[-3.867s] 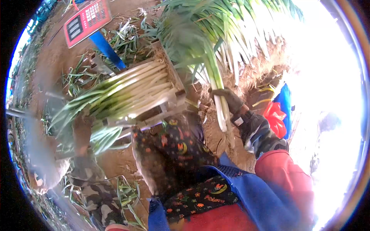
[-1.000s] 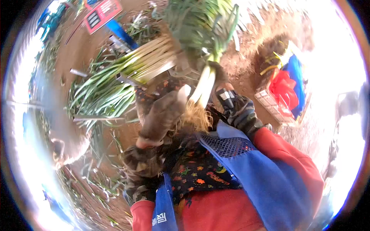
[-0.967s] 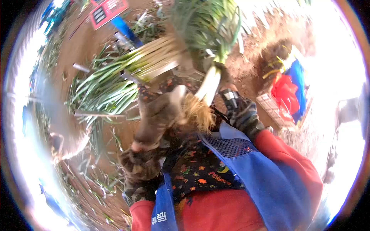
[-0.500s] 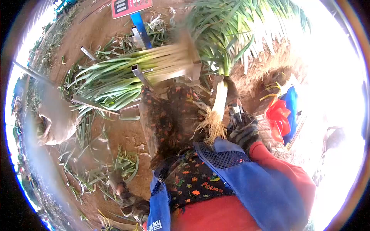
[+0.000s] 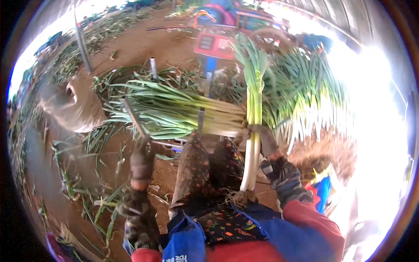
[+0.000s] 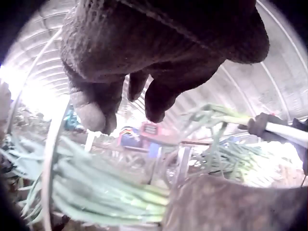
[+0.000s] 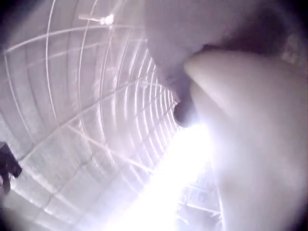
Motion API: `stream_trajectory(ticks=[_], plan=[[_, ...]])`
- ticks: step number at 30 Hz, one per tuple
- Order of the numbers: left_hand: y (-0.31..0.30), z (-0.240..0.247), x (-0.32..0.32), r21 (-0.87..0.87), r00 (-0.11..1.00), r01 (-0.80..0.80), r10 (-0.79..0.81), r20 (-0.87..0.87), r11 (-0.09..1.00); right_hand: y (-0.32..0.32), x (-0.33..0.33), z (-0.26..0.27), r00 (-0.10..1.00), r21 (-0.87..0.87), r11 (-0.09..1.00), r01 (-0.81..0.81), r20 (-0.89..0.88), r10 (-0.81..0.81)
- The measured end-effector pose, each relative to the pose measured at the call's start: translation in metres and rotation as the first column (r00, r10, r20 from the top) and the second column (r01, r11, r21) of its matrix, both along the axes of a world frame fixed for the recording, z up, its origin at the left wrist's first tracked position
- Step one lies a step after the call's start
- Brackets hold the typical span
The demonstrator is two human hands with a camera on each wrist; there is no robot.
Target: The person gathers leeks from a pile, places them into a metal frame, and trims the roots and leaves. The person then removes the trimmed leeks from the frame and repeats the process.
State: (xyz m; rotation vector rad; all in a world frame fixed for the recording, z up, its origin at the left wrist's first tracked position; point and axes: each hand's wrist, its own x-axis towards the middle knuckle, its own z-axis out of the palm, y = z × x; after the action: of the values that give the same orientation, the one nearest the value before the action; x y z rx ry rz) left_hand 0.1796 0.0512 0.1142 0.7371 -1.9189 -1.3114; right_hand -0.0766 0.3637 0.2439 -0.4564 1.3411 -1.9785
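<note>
My gloved right hand (image 5: 266, 140) grips a few leeks (image 5: 252, 159) around their pale shanks. Their green tops point away from me and their roots hang over my lap. In the right wrist view a pale shank (image 7: 255, 130) fills much of the right side, beside the dark glove. My gloved left hand (image 5: 142, 161) is at the left of my knees, near a metal post (image 5: 134, 117) of the rack. The left wrist view shows its fingers (image 6: 89, 108) hanging loosely bent with nothing between them. A pile of leeks (image 5: 174, 109) lies across the rack ahead of my knees.
Behind the pile stands a scale display (image 5: 214, 46) on a blue pole. More leeks (image 5: 316, 96) stand in rows at the right. A sack (image 5: 73, 105) sits at the left, and loose leaves litter the ground. A blue bag (image 5: 323, 192) is beside my right arm.
My left hand has left the roots, swung down to the left and come forward beside the rack. My right hand keeps its grip on the leeks. The head view has tilted up.
</note>
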Motion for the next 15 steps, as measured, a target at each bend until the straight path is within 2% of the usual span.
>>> stream_trajectory(ticks=[1,2,4,5,6,7,8,10,12,14,15], plan=[[0.020,0.054,-0.012,-0.547,0.998,-0.017,0.050,0.045,0.837,-0.006,0.002,0.004,0.995,0.043,0.998,-0.039,-0.091,0.043],[0.027,0.086,-0.026,-0.595,0.989,0.064,0.030,0.146,0.801,-0.012,0.004,0.006,0.980,0.088,0.993,-0.075,-0.177,0.090],[0.032,0.126,-0.059,-0.759,1.000,-0.025,0.023,-0.013,0.650,-0.023,0.014,0.007,0.970,0.142,0.980,-0.140,-0.181,0.165],[0.039,0.148,-0.075,-0.823,0.988,-0.032,0.140,0.058,0.567,-0.026,0.017,0.009,0.956,0.185,0.966,-0.180,-0.200,0.216],[0.042,0.163,-0.091,-0.797,0.977,0.024,0.153,0.146,0.603,-0.028,0.020,0.009,0.941,0.227,0.950,-0.214,-0.214,0.263],[0.048,0.185,-0.096,-0.840,0.969,0.040,0.185,0.165,0.541,-0.031,0.024,0.007,0.924,0.220,0.948,-0.230,-0.255,0.284],[0.038,0.180,-0.110,-0.875,0.981,0.014,0.161,0.105,0.483,-0.032,0.029,0.004,0.907,0.211,0.947,-0.244,-0.296,0.300],[0.029,0.182,-0.120,-0.979,0.934,0.009,0.347,0.080,0.202,-0.036,0.037,0.000,0.885,0.212,0.936,-0.281,-0.320,0.338],[0.024,0.173,-0.127,-0.897,0.969,-0.009,0.225,0.101,0.441,-0.040,0.052,-0.002,0.881,0.228,0.920,-0.319,-0.285,0.377],[0.019,0.161,-0.110,-0.828,1.000,-0.021,0.017,-0.014,0.560,-0.046,0.063,0.003,0.860,0.239,0.901,-0.362,-0.288,0.422],[0.014,0.148,-0.105,-0.875,0.992,-0.008,0.113,0.054,0.485,-0.048,0.063,0.000,0.855,0.252,0.894,-0.370,-0.283,0.434]])
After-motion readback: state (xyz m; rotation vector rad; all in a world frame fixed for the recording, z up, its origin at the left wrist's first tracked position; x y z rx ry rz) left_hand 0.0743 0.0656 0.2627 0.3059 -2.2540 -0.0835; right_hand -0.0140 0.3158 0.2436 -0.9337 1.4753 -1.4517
